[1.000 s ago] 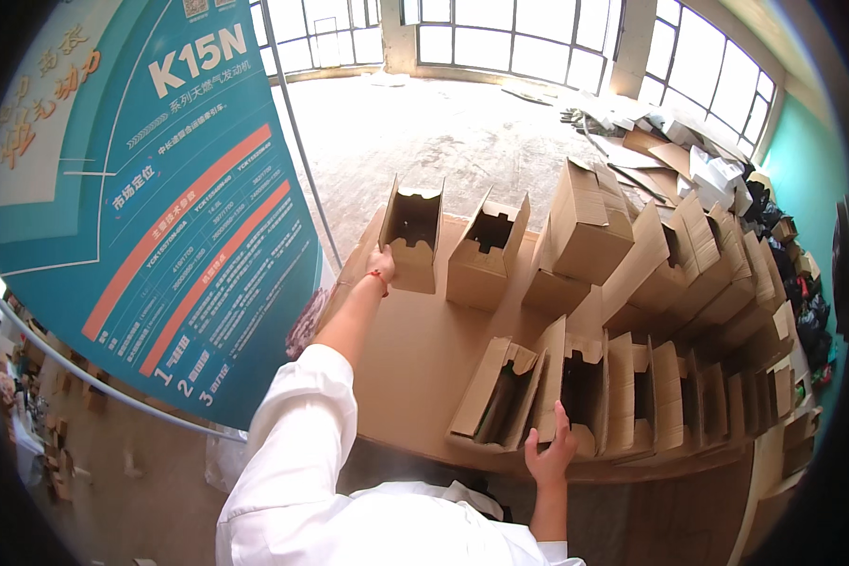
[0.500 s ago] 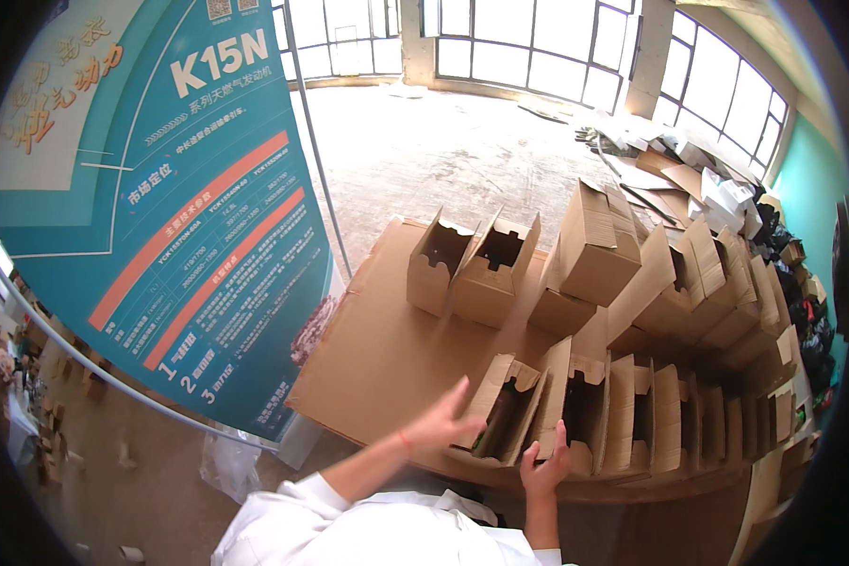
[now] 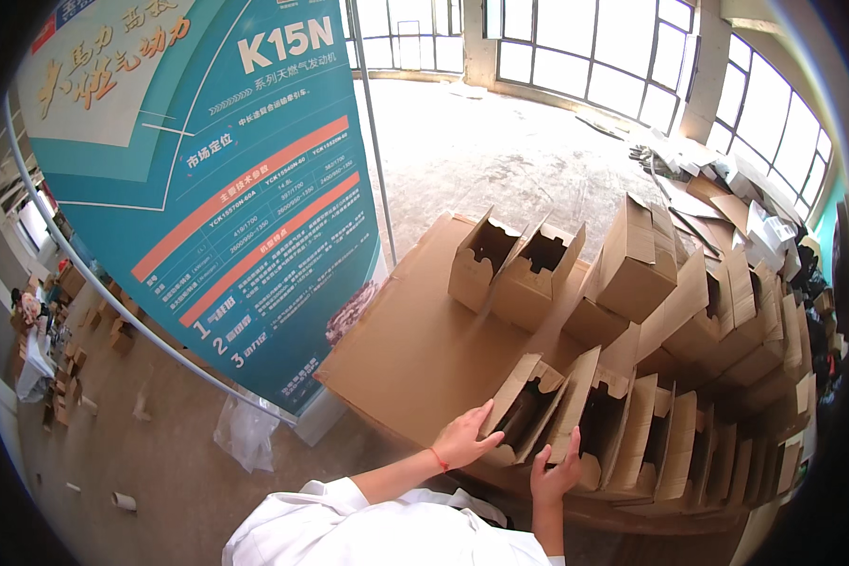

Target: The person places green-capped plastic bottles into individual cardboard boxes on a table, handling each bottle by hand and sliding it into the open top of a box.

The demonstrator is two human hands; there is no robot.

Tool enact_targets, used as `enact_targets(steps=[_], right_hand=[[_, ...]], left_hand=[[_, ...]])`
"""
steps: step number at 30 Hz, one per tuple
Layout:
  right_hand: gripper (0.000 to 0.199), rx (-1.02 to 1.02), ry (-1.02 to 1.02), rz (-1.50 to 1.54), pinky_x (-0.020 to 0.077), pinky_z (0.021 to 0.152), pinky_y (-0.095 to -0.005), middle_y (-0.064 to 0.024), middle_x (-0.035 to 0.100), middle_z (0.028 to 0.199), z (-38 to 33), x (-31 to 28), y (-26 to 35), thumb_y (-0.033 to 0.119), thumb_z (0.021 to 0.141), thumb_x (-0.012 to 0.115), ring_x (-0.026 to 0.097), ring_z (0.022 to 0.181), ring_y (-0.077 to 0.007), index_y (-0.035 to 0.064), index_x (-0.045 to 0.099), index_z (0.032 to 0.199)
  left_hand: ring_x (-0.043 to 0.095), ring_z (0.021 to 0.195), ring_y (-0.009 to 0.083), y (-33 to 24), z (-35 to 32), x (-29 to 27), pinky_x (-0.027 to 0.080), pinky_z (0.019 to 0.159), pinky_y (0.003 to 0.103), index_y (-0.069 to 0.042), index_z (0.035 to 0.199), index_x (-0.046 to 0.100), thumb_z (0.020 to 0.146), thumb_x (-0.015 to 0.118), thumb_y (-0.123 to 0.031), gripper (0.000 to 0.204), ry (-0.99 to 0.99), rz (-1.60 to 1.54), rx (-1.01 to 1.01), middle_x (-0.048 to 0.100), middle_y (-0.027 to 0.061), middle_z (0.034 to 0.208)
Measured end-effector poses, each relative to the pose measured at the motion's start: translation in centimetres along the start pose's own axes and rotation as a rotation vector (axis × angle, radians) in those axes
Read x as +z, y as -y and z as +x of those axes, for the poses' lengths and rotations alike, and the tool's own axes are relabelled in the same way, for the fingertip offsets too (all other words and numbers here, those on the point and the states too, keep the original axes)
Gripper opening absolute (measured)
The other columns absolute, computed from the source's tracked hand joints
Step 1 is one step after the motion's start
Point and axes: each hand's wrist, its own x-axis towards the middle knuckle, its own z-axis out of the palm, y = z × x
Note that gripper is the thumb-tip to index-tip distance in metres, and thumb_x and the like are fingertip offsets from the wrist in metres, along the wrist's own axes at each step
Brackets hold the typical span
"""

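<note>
An open-topped cardboard box (image 3: 506, 404) stands at the left end of the near row on the table, its flaps raised. Something dark and rounded shows inside, too shaded to name. My left hand (image 3: 464, 441), a red string on its wrist, lies against the box's near left side with fingers stretched out. At the near right corner is my right hand (image 3: 556, 472). Its thumb and index finger are on either side of a raised cardboard flap (image 3: 568, 406); its other fingers are partly hidden. A second open box (image 3: 602, 415) stands just right of that flap.
More open boxes (image 3: 674, 443) continue the near row rightward. Two open boxes (image 3: 528, 297) stand at the back, beside a taller box (image 3: 632, 264) and further stacked ones. A teal banner stand (image 3: 264, 189) rises left of the brown table surface (image 3: 415, 330). Scrap cardboard (image 3: 731, 208) lies far right.
My left hand has come down onto the left side of the box. My right hand stays at its near right corner. The whole view has shifted, so things appear further right.
</note>
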Motion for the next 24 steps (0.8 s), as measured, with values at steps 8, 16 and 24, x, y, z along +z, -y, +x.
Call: enact_targets(steps=[8,16,24], right_hand=[[0.064,0.009,0.03,0.0,0.0504,0.068,-0.0432,-0.0208,0.063,0.113,0.2,-0.2,0.1,0.013,0.079,0.065,0.062,0.077,-0.0368,-0.0021,0.042,0.137],[0.064,0.016,0.047,-0.011,0.0483,0.065,-0.0442,-0.0203,0.064,0.111,0.1,-0.3,0.0,0.015,0.079,0.064,0.06,0.073,-0.0365,-0.0014,0.042,0.137],[0.065,0.002,0.026,-0.031,0.0477,0.065,-0.0446,-0.0201,0.064,0.109,0.2,-0.2,0.1,0.015,0.079,0.064,0.06,0.072,-0.0364,-0.0011,0.041,0.138]], left_hand=[[0.051,0.121,0.0361,-1.1,0.0,0.1,0.041,0.103,0.04,0.0,0.143,0.038,0.09,0.056,-0.044,0.071,-0.056,0.092,-0.017,0.051,0.0231,0.133],[0.052,0.12,0.035,-0.7,0.0,0.5,0.042,0.102,0.039,-0.002,0.142,0.039,0.09,0.056,-0.044,0.069,-0.094,0.092,-0.016,0.053,0.0215,0.132],[0.053,0.119,0.0343,-0.9,0.0,0.3,0.043,0.101,0.038,-0.002,0.142,0.04,0.09,0.056,-0.044,0.069,-0.09,0.099,-0.021,0.054,0.0211,0.131]])
